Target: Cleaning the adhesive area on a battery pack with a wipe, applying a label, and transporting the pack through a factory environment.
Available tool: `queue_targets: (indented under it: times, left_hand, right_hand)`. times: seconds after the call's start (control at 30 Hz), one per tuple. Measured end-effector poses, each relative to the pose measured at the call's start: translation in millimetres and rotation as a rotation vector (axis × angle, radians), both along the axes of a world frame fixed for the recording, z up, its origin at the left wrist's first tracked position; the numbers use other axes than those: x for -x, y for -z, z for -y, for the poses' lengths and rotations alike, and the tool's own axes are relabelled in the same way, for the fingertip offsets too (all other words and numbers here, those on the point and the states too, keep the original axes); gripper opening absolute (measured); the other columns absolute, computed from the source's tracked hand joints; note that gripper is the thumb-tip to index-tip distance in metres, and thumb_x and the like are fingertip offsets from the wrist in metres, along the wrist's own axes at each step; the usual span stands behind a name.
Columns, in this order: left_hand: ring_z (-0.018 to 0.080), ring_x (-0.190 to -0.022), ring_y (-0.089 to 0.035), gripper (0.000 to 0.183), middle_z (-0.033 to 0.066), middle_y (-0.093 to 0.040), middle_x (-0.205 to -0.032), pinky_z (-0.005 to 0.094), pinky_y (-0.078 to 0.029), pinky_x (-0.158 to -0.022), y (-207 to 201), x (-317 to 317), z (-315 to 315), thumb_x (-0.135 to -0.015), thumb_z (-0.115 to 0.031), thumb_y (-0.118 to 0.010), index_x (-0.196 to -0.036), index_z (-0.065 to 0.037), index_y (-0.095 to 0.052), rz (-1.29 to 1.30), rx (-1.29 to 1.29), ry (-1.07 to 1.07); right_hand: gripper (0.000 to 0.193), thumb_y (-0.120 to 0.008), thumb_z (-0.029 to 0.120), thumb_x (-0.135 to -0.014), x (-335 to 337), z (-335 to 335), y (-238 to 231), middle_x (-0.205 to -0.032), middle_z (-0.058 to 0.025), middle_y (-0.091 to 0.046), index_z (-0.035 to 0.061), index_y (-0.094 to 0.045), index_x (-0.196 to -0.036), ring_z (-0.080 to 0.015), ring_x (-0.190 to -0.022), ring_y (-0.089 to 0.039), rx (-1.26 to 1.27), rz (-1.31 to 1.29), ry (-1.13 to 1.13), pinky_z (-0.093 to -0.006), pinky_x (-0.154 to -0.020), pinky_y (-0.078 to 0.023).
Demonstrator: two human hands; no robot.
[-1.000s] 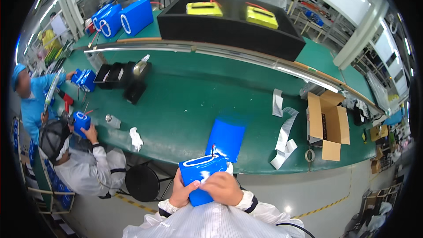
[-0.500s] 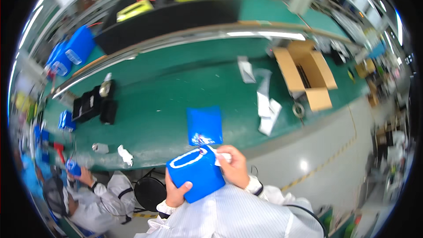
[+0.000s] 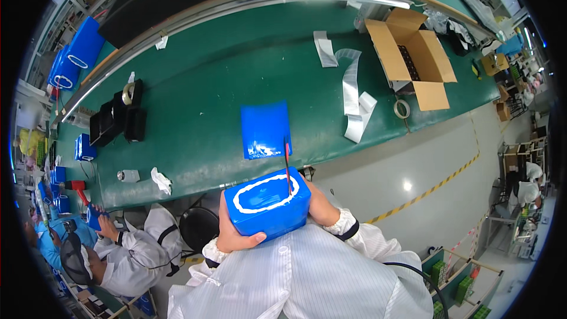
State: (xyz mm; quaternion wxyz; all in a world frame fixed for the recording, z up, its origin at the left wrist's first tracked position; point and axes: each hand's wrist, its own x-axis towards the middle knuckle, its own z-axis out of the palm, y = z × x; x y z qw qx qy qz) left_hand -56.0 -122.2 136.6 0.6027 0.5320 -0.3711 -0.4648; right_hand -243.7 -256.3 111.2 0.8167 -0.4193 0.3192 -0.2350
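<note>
A blue shrink-wrapped battery pack [image 3: 269, 220] sits in front of my chest, between both hands. On its top runs an oval bead of white sealant [image 3: 241, 205], and a red and black wire pair [image 3: 288, 168] rises from the right end. My left hand [image 3: 234, 230] wraps the pack's left side, thumb across the front face. Against the right side lies my right hand [image 3: 322, 205], its fingers largely hidden behind the pack. Just beyond, a flat blue plastic sheet [image 3: 266, 130] rests on the green table.
An open cardboard box [image 3: 430, 95], a tape roll [image 3: 401, 108] and a silvery strip [image 3: 351, 82] occupy the table's right. Black trays [image 3: 112, 119] and a crumpled white tissue [image 3: 160, 181] are at left. A co-worker [image 3: 127, 266] sits lower left, beside a black stool [image 3: 199, 228].
My right hand, which pinched something white at the pack's top corner, now lies along its right side. The pack has turned more upright and its wires stand up. The view has shifted.
</note>
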Motion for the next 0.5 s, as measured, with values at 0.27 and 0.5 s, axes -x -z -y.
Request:
queue_targets:
  times: [0.27,0.5]
  left_hand:
    - [0.0269,-0.119,-0.055,0.1,0.0163,-0.051,-0.129,0.0416,-0.043,-0.101,0.1,5.8,15.4,-0.056,-0.028,-0.099,-0.134,-0.003,-0.04,0.245,0.293,0.166]
    - [0.0322,-0.125,-0.057,0.102,0.0211,-0.055,-0.137,0.045,-0.045,-0.105,0.2,20.8,8.7,-0.057,-0.026,-0.099,-0.138,-0.004,-0.041,0.175,0.404,0.131]
  right_hand:
    - [0.033,-0.045,0.025,-0.105,28.9,15.1,29.0,-0.104,-0.0111,-0.066,-0.001,-0.064,-0.111,-0.0205,-0.098,-0.065,0.232,-0.141,-0.046,-0.0307,-0.087,-0.051]
    - [0.047,-0.044,0.037,-0.109,24.5,19.7,-25.9,-0.095,-0.0103,-0.064,-0.0039,-0.065,-0.099,-0.0157,-0.088,-0.06,0.18,-0.098,0.006,-0.0272,-0.084,-0.047]
